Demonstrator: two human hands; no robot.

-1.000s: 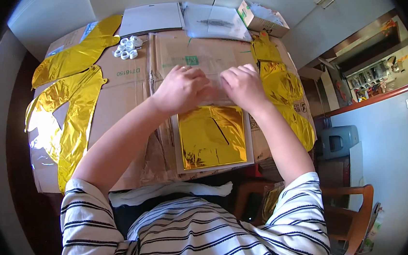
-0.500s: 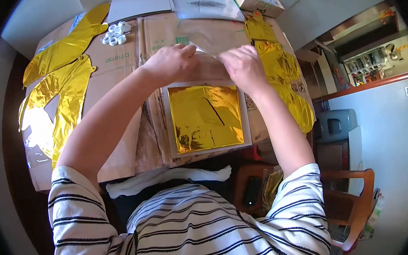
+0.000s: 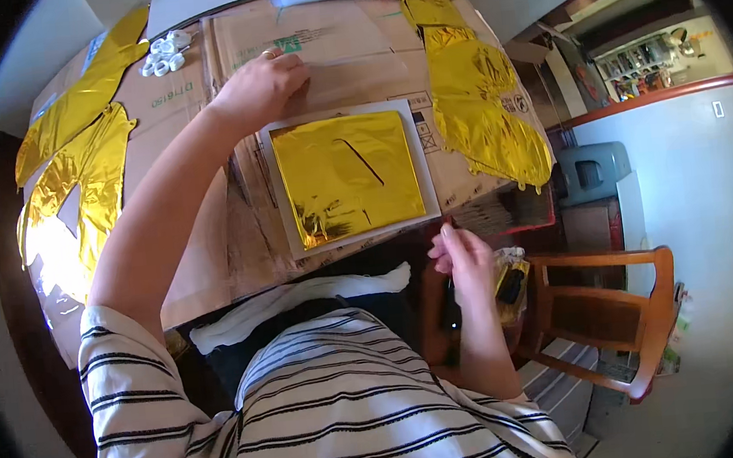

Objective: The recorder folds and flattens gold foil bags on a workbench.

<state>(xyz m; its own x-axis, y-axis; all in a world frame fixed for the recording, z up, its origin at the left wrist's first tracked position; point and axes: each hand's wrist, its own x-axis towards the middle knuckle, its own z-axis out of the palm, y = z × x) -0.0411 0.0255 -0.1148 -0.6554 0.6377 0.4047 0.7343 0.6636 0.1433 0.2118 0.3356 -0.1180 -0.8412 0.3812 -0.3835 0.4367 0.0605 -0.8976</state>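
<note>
Left hand point(image 3: 260, 88) lies flat, fingers spread, pressing the brown cardboard sheet point(image 3: 315, 41) just above the square gold foil sheet point(image 3: 349, 178) on its grey backing board point(image 3: 424, 167); it grips nothing. Right hand point(image 3: 465, 260) hovers below the table edge, fingers loosely curled near a clear plastic bag point(image 3: 510, 277) (whether it holds anything I cannot tell). With no hand on it, the foil could slide or crease. Counted: one square foil, four gold foil balloons point(image 3: 477, 97), one cluster of white rings point(image 3: 164, 53), one wooden chair point(image 3: 618, 312).
</note>
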